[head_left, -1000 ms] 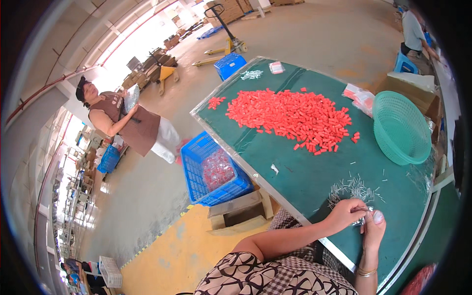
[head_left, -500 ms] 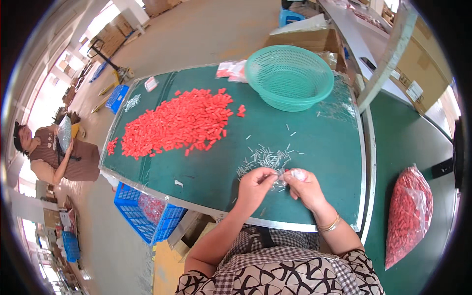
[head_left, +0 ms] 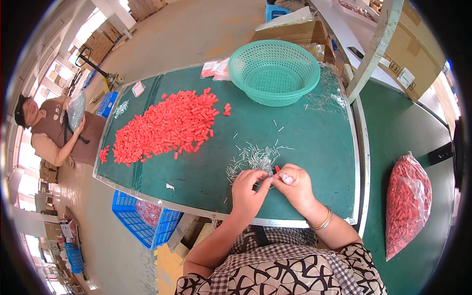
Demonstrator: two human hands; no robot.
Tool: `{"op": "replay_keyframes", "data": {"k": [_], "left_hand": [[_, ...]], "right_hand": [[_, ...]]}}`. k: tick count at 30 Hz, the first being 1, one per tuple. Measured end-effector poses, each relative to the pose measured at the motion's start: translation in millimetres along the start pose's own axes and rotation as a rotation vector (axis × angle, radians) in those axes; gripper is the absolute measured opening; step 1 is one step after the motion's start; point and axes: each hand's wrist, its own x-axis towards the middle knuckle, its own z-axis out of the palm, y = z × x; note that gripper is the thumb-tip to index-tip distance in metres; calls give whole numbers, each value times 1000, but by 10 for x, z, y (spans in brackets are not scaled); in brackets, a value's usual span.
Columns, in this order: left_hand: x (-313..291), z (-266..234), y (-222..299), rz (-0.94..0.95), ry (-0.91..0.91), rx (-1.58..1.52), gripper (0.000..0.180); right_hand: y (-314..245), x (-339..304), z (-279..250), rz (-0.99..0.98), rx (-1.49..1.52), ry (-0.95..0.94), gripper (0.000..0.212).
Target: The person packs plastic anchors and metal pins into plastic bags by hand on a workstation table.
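Observation:
Close together over the near part of the green table, both hands are pinched. My left hand [head_left: 249,193] has thumb and fingers closed on something small and greyish that I cannot make out. My right hand [head_left: 298,189] is closed round a whitish crumpled piece of clear plastic [head_left: 286,179], and a small red piece [head_left: 277,168] shows at its fingertips. Right behind the fingers lies a loose heap of thin silvery pins [head_left: 254,156], partly hidden by my left hand. Farther left spreads a large pile of short red plastic sleeves [head_left: 164,125].
A green plastic basket [head_left: 275,93] stands at the table's far side beside small packets [head_left: 215,69]. Below the left edge is a blue crate [head_left: 132,221]. To the right lies a filled bag [head_left: 408,206] of red pieces. A person [head_left: 64,128] holding a bag stands at left.
The view has shifted slightly, so the table appears a little farther left. My hands have stayed pinched together over the pins, and the red piece shows more clearly. The person at left has come closer.

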Motion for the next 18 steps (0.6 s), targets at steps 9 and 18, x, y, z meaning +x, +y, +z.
{"op": "replay_keyframes", "data": {"k": [9,18], "left_hand": [[-25,47,-6,-209,-31,-168,9],[-29,76,6,-329,-45,-215,9]], "right_hand": [[78,-4,50,-66,-3,27,6],[-16,-4,24,-6,-52,18,11]]}}
